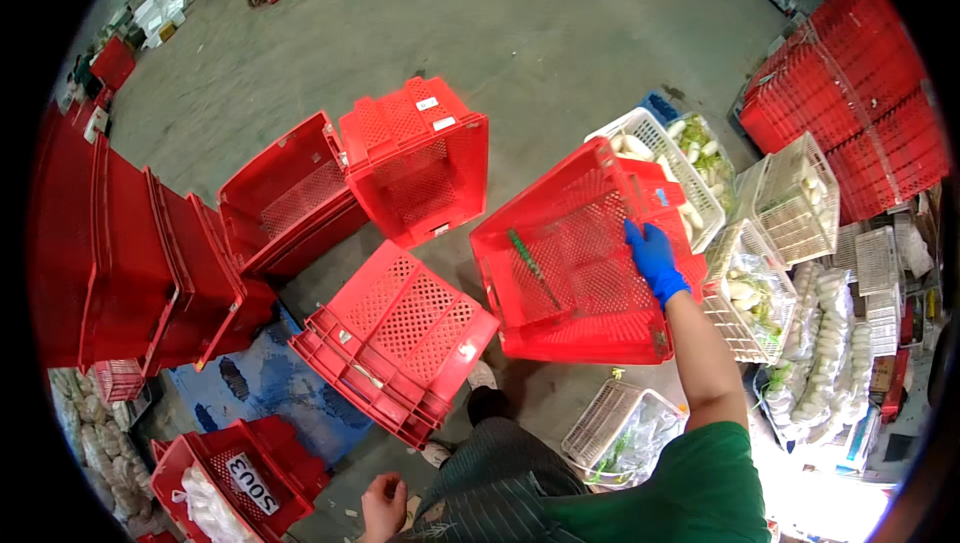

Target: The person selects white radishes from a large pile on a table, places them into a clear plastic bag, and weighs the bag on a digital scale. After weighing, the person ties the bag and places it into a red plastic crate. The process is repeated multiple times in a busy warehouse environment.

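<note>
My right hand (651,254), in a blue glove, grips the right side wall of an open red plastic crate (585,333). A narrow green strip (529,258) lies inside that crate. My bare left hand (385,504) is low in the view, fingers curled, with nothing visible in it. Left of the held crate, a tilted stack of red crates (409,318) shows its perforated side. Beyond it an empty red crate (420,183) lies on its side, next to another open red crate (292,198).
Tall red crate stacks stand at left (127,265) and far right (855,92). White crates of pale long vegetables (694,190) are behind the held crate. A blue pallet (277,385) lies at lower left. A white basket with plastic (611,423) sits near my legs.
</note>
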### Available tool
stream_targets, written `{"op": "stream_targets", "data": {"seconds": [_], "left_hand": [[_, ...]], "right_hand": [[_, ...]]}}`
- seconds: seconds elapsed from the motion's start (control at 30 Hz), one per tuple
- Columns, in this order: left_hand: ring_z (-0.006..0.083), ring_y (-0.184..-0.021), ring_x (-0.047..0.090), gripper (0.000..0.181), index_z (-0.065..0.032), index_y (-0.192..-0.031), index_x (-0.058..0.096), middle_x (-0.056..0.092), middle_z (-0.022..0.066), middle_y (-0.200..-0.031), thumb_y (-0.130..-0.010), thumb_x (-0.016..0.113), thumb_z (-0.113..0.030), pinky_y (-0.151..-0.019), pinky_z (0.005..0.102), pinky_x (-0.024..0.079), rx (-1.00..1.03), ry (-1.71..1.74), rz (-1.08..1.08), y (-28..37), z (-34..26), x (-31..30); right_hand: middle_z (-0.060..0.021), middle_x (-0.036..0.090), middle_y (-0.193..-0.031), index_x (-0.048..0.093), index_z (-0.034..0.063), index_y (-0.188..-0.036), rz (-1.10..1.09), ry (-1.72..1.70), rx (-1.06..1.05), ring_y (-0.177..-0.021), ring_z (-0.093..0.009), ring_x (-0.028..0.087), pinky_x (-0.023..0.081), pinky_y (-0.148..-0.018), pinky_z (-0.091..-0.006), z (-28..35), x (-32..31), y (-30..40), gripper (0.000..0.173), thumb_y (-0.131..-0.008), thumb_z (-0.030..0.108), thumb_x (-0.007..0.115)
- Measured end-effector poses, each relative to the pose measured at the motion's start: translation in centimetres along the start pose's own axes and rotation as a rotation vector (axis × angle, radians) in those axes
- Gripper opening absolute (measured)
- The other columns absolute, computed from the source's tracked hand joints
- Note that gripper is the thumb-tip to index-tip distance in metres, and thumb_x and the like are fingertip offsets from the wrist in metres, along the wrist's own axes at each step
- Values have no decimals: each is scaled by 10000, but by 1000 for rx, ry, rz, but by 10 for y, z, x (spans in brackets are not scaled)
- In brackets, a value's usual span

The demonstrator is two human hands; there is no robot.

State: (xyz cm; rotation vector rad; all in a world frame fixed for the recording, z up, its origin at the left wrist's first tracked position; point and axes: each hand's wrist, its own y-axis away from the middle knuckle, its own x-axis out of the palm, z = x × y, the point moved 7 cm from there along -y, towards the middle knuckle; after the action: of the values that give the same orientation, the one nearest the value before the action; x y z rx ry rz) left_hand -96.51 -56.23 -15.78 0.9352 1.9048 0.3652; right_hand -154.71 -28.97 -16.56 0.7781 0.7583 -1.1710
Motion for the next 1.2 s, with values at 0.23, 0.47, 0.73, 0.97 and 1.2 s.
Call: {"op": "stream_targets", "data": {"seconds": [0.23, 0.47, 0.73, 0.97, 1.2], "left_hand": [[168, -647, 616, 165, 20, -894, 604, 621, 125, -705, -782, 608, -101, -601, 282, 481, 346, 193, 8, -5, 10, -17], [209, -673, 612, 178, 9, -921, 592, 614, 142, -762, -777, 601, -95, -610, 297, 480, 705, 190, -99, 8, -53, -86], [326, -838, 588, 203, -16, -920, 575, 596, 179, -862, -793, 567, -175, -735, 418, 470, 1068, 28, -339, 19, -140, -139], [401, -949, 555, 490, 40, -1141, 375, 478, 276, -1118, -772, 550, -231, -811, 443, 466, 290, -28, -461, -98, -27, -112], [217, -524, 591, 291, -127, -626, 566, 611, 37, -601, -829, 420, -277, -464, 427, 483, 504, -969, -1321, -167, 145, -93]], "right_hand": [[-45, 471, -568, 531, 16, -828, -116, -601, 92, -442, -137, 446, 376, -397, -279, 101, -159, 138, 432, -859, 447, 522], [40, 415, -503, 531, 118, -781, -172, -790, -139, -400, -61, 373, 282, -358, -205, 218, -276, 316, 318, -887, 415, 491], [23, 379, -446, 531, 76, -796, -69, -892, -312, -317, -63, 314, 249, -299, -191, 278, -282, 436, 325, -917, 364, 442], [-19, 454, -521, 534, 34, -794, 331, -956, -372, -359, -79, 355, 269, -319, -201, 342, -208, 443, 292, -895, 302, 478], [-30, 472, -575, 495, 43, -899, 572, -792, -741, -342, -88, 359, 262, -299, -203, 426, -187, 512, 248, -885, 291, 476]]}}
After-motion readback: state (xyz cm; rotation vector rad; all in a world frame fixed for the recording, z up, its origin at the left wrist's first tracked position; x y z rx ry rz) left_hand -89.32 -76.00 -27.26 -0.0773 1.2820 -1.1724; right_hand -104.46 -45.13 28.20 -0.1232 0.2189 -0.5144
